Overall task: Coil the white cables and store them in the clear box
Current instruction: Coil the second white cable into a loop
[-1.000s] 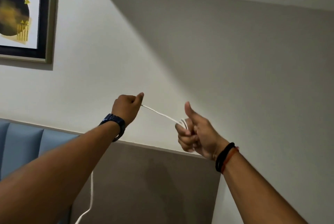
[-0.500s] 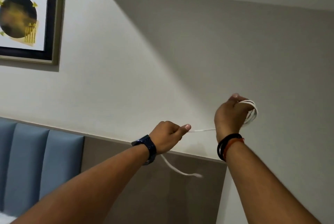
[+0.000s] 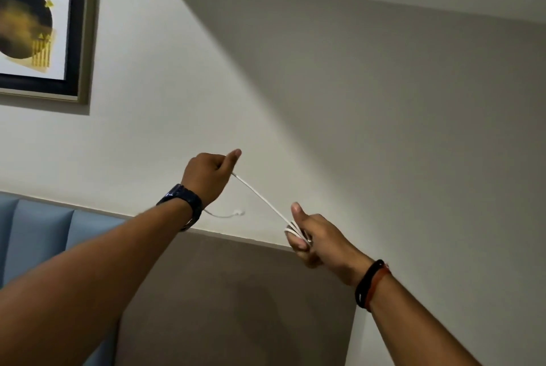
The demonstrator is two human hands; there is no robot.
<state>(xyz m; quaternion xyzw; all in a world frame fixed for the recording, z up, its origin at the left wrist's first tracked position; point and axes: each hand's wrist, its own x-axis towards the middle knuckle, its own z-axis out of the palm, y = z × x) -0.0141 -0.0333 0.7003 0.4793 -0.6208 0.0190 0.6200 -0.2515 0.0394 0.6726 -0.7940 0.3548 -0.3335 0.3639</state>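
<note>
wall (image 3: pixel 325 100) fills the view, with a blue padded panel (image 3: pixel 44 232) low left and a framed picture (image 3: pixel 44 26) above it. left hand (image 3: pixel 206 176) is curled round the white cable (image 3: pixel 260 197), pinching it taut; right hand (image 3: pixel 316 235) is clamped on the loops (image 3: pixel 291 231) already wound, thumb up. the free plug end (image 3: pixel 238 213) dangles below the left wrist. coiling looks nearly finished: next, wrap the short tail onto the bundle. the clear box is not in view.

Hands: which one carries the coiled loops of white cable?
The right hand, with loops of white cable wrapped round it; the left hand only pinches the straight strand.
</note>
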